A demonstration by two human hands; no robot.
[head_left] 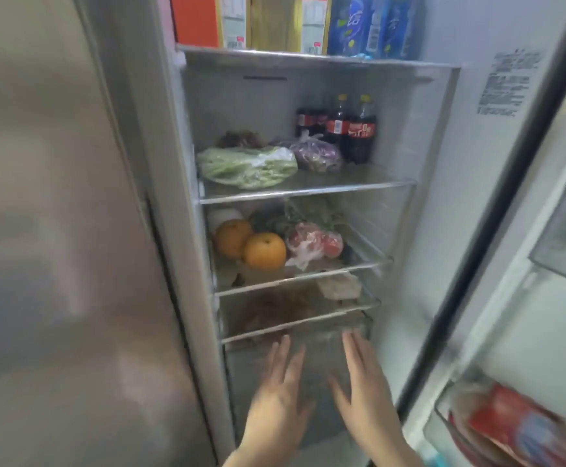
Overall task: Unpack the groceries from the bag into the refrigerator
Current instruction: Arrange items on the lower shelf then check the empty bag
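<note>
The refrigerator (443,163) stands open in front of me. My left hand (279,396) and my right hand (364,389) reach side by side toward the clear drawer front (322,352) at the bottom, fingers straight, holding nothing. One glass shelf carries a bag of green vegetables (246,166), a bag of purple produce (317,155) and cola bottles (349,129). The shelf below holds two oranges (264,251) and a bag of red meat (313,244). No grocery bag is in view.
The closed left door (55,230) fills the left side. The open right door (527,230) has bins, one with a red packet (510,429). Cartons and blue bottles (369,25) stand on the top shelf. A pale wrapped item (338,284) lies on a lower shelf.
</note>
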